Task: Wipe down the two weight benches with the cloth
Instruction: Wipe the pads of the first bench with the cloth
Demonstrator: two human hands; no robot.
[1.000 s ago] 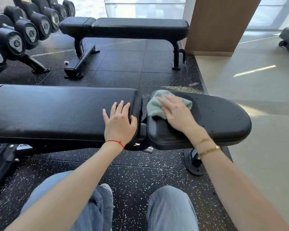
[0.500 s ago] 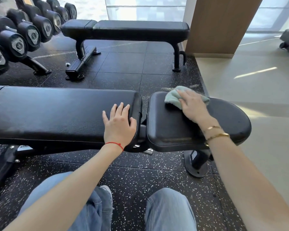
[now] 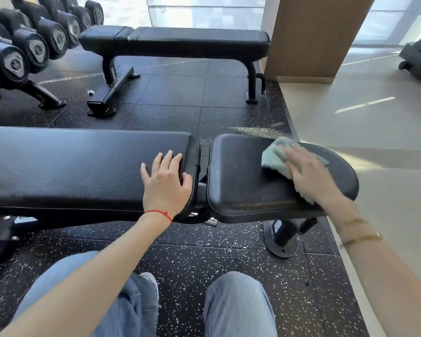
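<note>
A: Pressing flat-fingered on the cloth [image 3: 275, 158], the right hand [image 3: 311, 175] has it pinned to the seat pad [image 3: 241, 181] of the near bench [image 3: 83, 166], out toward that pad's 2 o'clock edge. The fingers lie straight on top of it, nothing curled round it, so only downward pressure keeps it there

B: So the risk is a slip?

A: I'd judge so. Part of the cloth hangs by the pad's near rim under the wrist, and the rounded end at 3 o'clock is close. A long stroke that way could carry it off the worktop onto the speckled floor [image 3: 180, 259], where it would pick up grit

B: And the left hand [image 3: 167, 182]?

A: Spread open and resting on the long pad's right end, thumb right beside the gap between the two pads. It holds nothing, only braces. If the pad shifts or the thumb slides into that gap, it could get nipped

B: Anything left out?

A: Likely. The long pad runs off toward 9 o'clock, and the spot under the bracing palm may be skipped. The far bench [image 3: 197, 41] at 12 o'clock stands well apart, by the dumbbells [image 3: 37, 45]; whether it has been wiped I cannot tell
</note>
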